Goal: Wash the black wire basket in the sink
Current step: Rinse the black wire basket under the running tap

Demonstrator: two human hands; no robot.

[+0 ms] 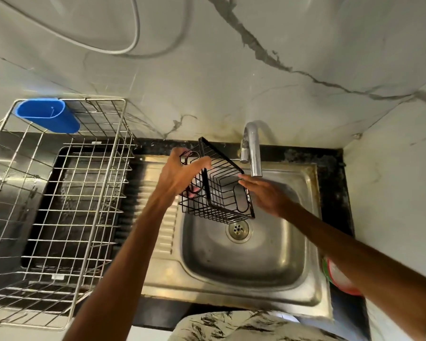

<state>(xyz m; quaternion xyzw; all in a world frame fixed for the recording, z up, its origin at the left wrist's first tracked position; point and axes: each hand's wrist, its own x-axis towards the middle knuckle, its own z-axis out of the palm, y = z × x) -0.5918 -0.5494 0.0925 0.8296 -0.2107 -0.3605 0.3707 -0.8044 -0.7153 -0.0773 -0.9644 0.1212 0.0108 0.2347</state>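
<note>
Marble wall (231, 94) backs a steel sink (268, 262). Above its drain (237, 228) the black wire basket (219, 200) hangs tilted, left grip (182, 173) curled round one end, right grip (268, 195) flat-fingered, touching the other end below the tap (252, 148).

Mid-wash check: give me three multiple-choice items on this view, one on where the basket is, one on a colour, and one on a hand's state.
1. Where is the black wire basket?
A. inside a cupboard
B. held above the sink basin
C. lying on the floor

2. What colour is the holder hung on the silver dish rack?
A. red
B. green
C. blue

3. How is the left hand?
A. gripping the basket's end
B. flat on the wall
C. hanging idle

Answers:
1 B: it hangs tilted over the drain.
2 C: the plastic is plainly blue.
3 A: its fingers curl round the wires, while the right hand is open at the other side.
</note>
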